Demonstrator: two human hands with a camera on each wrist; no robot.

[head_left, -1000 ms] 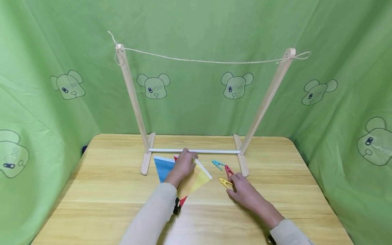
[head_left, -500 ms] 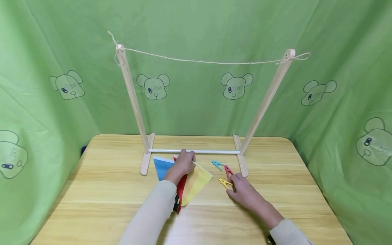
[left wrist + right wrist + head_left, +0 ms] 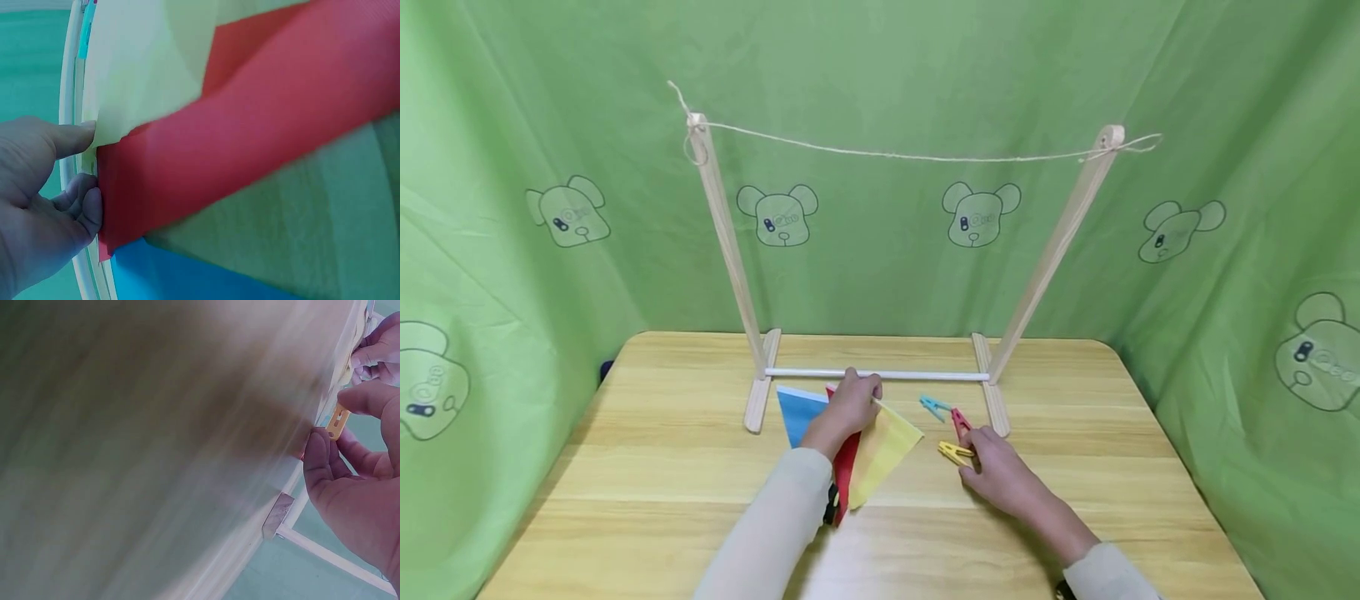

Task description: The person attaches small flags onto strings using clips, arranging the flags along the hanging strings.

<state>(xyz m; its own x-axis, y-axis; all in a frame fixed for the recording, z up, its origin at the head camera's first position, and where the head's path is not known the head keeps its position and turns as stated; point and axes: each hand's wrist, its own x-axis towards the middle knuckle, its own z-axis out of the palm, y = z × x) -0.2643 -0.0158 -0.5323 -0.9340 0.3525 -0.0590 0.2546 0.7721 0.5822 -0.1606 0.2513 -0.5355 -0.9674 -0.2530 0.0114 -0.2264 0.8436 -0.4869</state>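
Observation:
My left hand (image 3: 853, 404) pinches the upper left corner of a yellow triangular flag (image 3: 883, 454), which hangs slanted over the table. In the left wrist view, the thumb lies on that flag's edge. A red flag (image 3: 845, 475) shows beneath and beside it, and a blue flag (image 3: 800, 408) lies to the left, partly behind my wrist. My right hand (image 3: 1000, 467) pinches a yellow clothespin (image 3: 955, 452) between thumb and fingers, seen edge-on in the right wrist view. Just beyond these fingertips lie a red clothespin (image 3: 960, 421) and a light blue clothespin (image 3: 934, 406).
A wooden stand rises behind the hands, with a left post (image 3: 726, 242) and a right post (image 3: 1056, 250). A sagging string (image 3: 887, 156) joins their tops, and a white rod (image 3: 917, 376) joins their feet. Green curtains (image 3: 880, 283) surround the wooden table (image 3: 662, 467).
The yellow flag has swung right and its lower tip has dropped, uncovering more of the red flag. The yellow clothespin has turned slightly in my right hand.

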